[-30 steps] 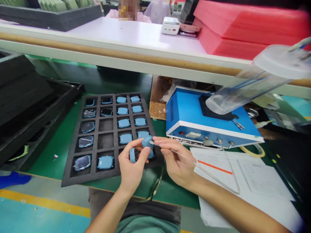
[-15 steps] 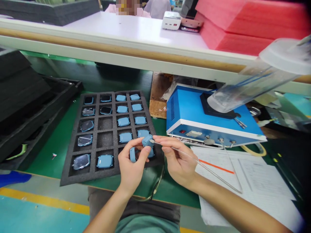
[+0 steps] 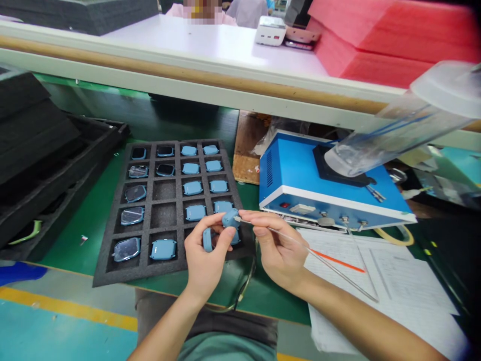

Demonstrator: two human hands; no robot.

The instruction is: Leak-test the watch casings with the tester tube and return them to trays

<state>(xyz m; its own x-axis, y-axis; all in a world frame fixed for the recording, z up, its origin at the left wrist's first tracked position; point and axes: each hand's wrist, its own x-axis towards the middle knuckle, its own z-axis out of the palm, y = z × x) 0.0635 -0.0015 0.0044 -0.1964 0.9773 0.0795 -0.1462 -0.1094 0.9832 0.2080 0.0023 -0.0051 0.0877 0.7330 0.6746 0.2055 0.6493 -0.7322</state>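
Observation:
My left hand (image 3: 206, 255) holds a light-blue smartwatch (image 3: 230, 218) by its strap, with the band's loop (image 3: 207, 239) curled under my fingers. My right hand (image 3: 277, 245) pinches a long, thin metal probe (image 3: 308, 245), and its tip rests at the watch's edge. Just below my hands lies a black foam tray (image 3: 112, 265) with several cells. Most cells hold blue watch bodies, such as one (image 3: 163, 249) in the front row, and some hold clear-covered pieces (image 3: 127, 249). Two cells at its middle show bare foam.
A blue bench instrument (image 3: 296, 170) stands right of the tray, under a tilted clear plastic cylinder (image 3: 398, 135) with blue wires. Paper sheets (image 3: 391, 281) lie at right. Stacked black foam trays (image 3: 33, 150) sit at left. Red foam (image 3: 387, 50) and a person (image 3: 248, 12) are beyond the white shelf (image 3: 210, 60).
The whole view has drifted slightly right and upward. My hands keep the same hold on the watch and probe, with the probe tip still at the watch.

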